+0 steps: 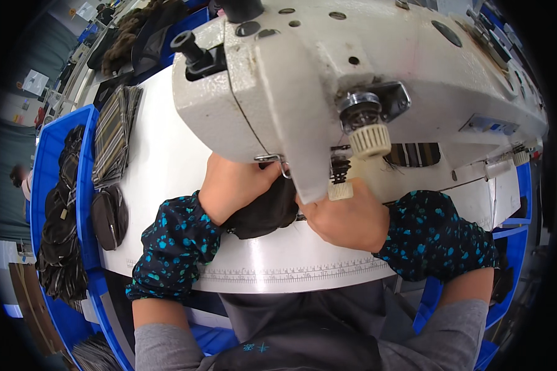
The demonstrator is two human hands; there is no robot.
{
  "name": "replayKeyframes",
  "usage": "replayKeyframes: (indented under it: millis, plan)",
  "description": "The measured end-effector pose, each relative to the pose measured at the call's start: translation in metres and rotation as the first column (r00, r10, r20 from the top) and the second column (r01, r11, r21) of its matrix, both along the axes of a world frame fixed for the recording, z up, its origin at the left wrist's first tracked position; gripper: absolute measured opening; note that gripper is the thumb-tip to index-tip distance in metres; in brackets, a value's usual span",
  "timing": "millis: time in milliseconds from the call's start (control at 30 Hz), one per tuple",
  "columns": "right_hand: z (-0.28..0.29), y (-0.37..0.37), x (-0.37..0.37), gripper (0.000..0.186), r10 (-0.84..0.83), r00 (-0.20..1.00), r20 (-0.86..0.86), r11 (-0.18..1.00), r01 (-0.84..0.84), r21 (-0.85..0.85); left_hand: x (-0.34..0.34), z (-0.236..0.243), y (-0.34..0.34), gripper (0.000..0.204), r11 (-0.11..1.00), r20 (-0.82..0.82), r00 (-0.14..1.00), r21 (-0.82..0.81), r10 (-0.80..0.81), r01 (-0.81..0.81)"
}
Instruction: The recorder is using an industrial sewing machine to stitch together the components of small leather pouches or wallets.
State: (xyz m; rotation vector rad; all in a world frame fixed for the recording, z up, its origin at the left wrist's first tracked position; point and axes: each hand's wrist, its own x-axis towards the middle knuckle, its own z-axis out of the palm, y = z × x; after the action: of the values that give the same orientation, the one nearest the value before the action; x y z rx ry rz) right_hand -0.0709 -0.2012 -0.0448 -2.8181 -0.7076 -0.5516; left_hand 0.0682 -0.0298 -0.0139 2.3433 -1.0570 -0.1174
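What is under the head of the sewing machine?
Both hands, left and right, hold a dark fabric piece on the white table. The sewing machine head covers the needle and seam.

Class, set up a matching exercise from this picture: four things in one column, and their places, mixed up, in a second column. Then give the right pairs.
Things:
1. left hand
2. striped pieces
3. blue bin
4. ruler strip

Places:
A. stacked on the white table, far left
B. along the table's near edge
C. on the dark fabric under the sewing machine
D. beside the table, left, holding dark pieces

Pairs: 1-C, 2-A, 3-D, 4-B
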Motion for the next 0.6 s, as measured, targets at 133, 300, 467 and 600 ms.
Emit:
replayKeyframes:
  millis: [133, 300, 467, 600]
  plan:
    - [-0.001, 0.0, 0.002, 0.007, 0.008, 1.0, 0.025, 0.999, -0.009, 0.037, 0.004, -0.007, 0.004, 0.027, 0.999, 0.089, 0.996, -0.027, -0.017, 0.019]
    - [0.007, 0.001, 0.005, 0.007, -0.005, 0.997, 0.075, 0.992, -0.004, 0.124, -0.001, 0.007, 0.009, 0.026, 1.0, 0.005, 1.0, -0.018, -0.02, 0.02]
    - [0.005, 0.003, 0.009, 0.012, -0.008, 0.991, 0.136, 0.995, -0.005, 0.098, -0.038, 0.034, 0.034, 0.037, 0.975, 0.142, 0.964, 0.049, -0.223, 0.218]
    - [0.008, 0.003, 0.011, 0.02, -0.009, 0.989, 0.151, 0.996, -0.004, 0.088, -0.06, 0.034, 0.044, 0.044, 0.949, 0.323, 0.901, 0.215, -0.29, 0.229]
